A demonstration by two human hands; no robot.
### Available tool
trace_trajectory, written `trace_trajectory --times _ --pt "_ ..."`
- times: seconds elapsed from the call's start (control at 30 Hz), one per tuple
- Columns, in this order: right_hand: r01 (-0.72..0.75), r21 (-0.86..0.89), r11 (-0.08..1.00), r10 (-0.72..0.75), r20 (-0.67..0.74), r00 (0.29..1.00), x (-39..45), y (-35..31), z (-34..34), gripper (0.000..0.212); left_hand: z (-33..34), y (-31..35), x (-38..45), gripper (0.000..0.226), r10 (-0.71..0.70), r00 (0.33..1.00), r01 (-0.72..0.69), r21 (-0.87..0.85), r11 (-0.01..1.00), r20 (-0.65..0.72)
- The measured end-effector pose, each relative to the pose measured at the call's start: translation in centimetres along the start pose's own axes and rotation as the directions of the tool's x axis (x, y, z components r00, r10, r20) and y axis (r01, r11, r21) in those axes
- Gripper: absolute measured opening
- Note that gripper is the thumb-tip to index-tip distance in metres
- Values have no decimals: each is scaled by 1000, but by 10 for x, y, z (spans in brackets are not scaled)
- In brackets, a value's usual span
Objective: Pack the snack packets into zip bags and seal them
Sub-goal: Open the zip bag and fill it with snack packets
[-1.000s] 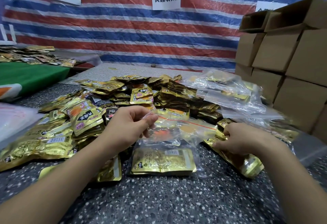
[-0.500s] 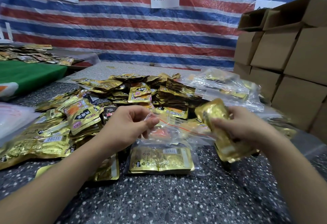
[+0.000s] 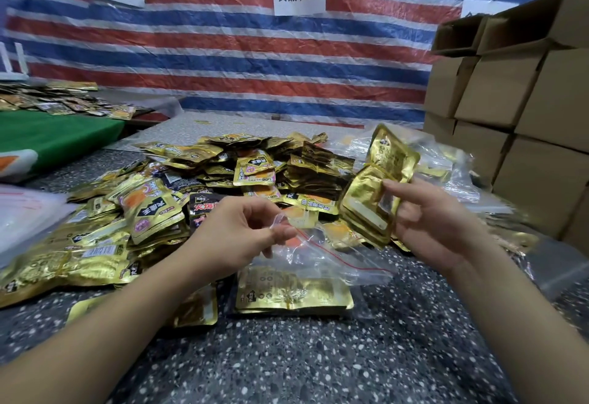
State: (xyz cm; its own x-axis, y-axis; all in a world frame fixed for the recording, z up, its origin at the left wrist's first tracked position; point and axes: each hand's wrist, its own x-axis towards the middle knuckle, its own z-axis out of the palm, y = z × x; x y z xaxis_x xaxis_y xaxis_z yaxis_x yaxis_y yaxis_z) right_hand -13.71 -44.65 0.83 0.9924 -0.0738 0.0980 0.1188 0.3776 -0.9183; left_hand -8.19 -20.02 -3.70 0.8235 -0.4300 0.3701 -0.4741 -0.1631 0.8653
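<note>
A clear zip bag (image 3: 322, 263) with a red seal line lies open in front of me on the speckled table (image 3: 318, 365), with gold snack packets (image 3: 293, 292) inside its lower part. My left hand (image 3: 236, 238) pinches the bag's mouth at its left corner and lifts it. My right hand (image 3: 436, 225) grips a stack of gold packets (image 3: 373, 199) held up just right of the bag's mouth. One of these packets sticks up above the rest. A big heap of loose gold packets (image 3: 159, 212) covers the table behind and to the left.
Filled clear bags (image 3: 452, 164) pile up at the right behind my right hand. Stacked cardboard boxes (image 3: 526, 116) stand at the far right. A green table (image 3: 47, 139) with more packets is at the far left. A striped tarp hangs behind.
My right hand picked a stack of gold packets off the table at the right and raised it toward the bag's mouth. My left hand kept pinching the bag and lifted its edge slightly.
</note>
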Motion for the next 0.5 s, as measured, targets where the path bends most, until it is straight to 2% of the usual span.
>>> trace_trajectory --times 0.07,0.17,0.3,0.4,0.5 --pt "87 -3 996 -87 37 995 -1 4 7 36 -1 1 0 27 5 1000 -5 5 1000 -23" --pt "218 -38 975 -216 38 976 -4 10 15 45 -1 3 -1 30 17 998 -16 10 1000 -58" --pt "328 -221 919 -336 0 942 -7 19 21 47 -2 5 -2 29 14 998 -14 3 1000 -62" --pt "369 -442 818 -403 18 915 -9 21 20 44 -2 4 -2 28 6 998 -6 4 1000 -70" --pt "417 -590 692 -445 106 889 -11 21 18 41 -4 3 -1 26 10 998 -10 -1 1000 -63"
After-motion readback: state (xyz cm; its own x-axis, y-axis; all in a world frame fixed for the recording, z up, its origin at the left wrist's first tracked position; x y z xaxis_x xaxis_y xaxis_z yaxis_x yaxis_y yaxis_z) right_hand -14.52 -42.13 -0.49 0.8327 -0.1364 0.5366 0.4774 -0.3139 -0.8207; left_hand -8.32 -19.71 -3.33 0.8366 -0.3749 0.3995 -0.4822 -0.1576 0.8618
